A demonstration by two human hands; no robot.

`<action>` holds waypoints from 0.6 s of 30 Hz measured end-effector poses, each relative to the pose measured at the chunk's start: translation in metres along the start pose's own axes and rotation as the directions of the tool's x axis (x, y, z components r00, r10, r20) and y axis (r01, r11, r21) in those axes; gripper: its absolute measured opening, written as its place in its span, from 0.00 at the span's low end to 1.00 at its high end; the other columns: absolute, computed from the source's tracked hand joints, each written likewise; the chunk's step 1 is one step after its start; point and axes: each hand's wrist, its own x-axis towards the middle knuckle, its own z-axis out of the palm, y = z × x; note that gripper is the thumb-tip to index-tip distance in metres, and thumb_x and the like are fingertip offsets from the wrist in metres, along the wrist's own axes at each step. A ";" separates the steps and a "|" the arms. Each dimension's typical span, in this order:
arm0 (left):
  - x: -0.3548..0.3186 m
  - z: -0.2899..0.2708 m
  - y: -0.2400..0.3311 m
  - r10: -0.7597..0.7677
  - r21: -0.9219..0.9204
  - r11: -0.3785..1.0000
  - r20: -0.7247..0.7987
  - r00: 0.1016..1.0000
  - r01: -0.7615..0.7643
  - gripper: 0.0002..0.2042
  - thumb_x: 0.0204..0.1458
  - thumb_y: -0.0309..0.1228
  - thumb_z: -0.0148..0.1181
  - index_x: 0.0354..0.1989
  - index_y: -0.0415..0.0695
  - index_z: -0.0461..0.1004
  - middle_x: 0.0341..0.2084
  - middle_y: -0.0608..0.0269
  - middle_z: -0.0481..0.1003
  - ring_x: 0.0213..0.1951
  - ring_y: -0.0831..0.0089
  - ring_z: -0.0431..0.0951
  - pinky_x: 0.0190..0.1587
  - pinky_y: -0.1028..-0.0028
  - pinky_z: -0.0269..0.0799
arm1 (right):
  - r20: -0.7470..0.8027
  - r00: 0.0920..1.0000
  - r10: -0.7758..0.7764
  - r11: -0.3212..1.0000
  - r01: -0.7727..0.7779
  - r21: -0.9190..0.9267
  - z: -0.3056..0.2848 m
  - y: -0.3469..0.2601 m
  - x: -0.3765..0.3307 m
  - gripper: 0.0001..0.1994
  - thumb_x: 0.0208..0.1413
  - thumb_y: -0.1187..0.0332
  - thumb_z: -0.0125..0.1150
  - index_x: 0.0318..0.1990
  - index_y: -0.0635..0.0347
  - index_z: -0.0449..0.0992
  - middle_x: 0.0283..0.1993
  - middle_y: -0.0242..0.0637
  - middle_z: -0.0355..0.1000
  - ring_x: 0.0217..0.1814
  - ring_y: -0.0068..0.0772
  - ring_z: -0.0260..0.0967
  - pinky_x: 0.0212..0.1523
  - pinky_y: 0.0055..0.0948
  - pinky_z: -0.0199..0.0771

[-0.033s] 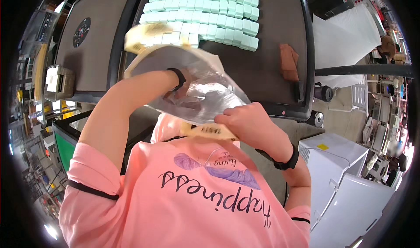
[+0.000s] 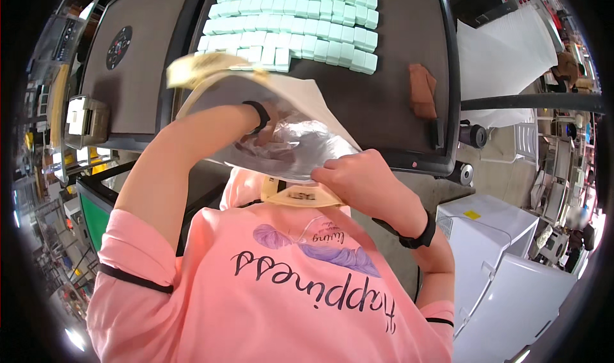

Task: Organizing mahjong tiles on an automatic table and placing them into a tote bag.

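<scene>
Your pink shirt (image 2: 192, 305) fills lower frame. Just above, right of centre, your right hand (image 2: 356, 174) pinches rim of foil-lined bag (image 2: 307, 133), which gapes mid-frame over near edge of dark table (image 2: 384, 110). Your left hand (image 2: 272, 123) wrist-deep inside; cannot tell how fingers sit. Step seems reaching into bag; next move likely calls for firm pinch, mouth wide. Farther, upper middle: mint-green blocks (image 2: 310, 46) in rows.
</scene>
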 end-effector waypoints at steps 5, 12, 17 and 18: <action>0.022 0.014 -0.005 0.021 0.072 0.997 -0.126 0.992 -0.012 0.27 0.49 0.40 0.68 0.60 0.49 0.76 0.48 0.53 0.82 0.53 0.60 0.80 0.59 0.57 0.71 | -0.094 0.986 -0.140 0.988 0.145 0.053 0.005 -0.004 0.012 0.07 0.48 0.67 0.63 0.36 0.50 0.77 0.27 0.26 0.73 0.32 0.32 0.78 0.26 0.32 0.73; 0.053 0.010 0.010 0.066 0.189 0.982 -0.312 0.948 -0.006 0.29 0.48 0.39 0.68 0.61 0.49 0.74 0.49 0.52 0.80 0.53 0.58 0.80 0.58 0.57 0.71 | -0.224 0.938 -0.265 0.961 0.277 0.024 0.007 -0.013 0.025 0.04 0.48 0.67 0.62 0.27 0.55 0.76 0.27 0.30 0.75 0.34 0.32 0.77 0.32 0.31 0.77; 0.077 0.019 -0.035 0.113 0.270 0.963 -0.443 0.889 0.012 0.29 0.47 0.39 0.68 0.61 0.48 0.72 0.49 0.51 0.80 0.53 0.57 0.80 0.58 0.57 0.70 | -0.239 0.937 -0.256 0.964 0.266 0.008 0.014 -0.008 0.027 0.06 0.48 0.68 0.61 0.34 0.54 0.76 0.27 0.28 0.72 0.33 0.30 0.76 0.31 0.30 0.76; 0.083 0.014 -0.033 0.122 0.283 0.959 -0.467 0.876 0.017 0.30 0.47 0.38 0.68 0.61 0.48 0.72 0.49 0.51 0.79 0.53 0.57 0.79 0.58 0.57 0.70 | -0.251 0.936 -0.246 0.966 0.257 0.014 0.015 -0.007 0.028 0.10 0.49 0.67 0.61 0.40 0.53 0.77 0.27 0.26 0.70 0.32 0.28 0.74 0.30 0.29 0.74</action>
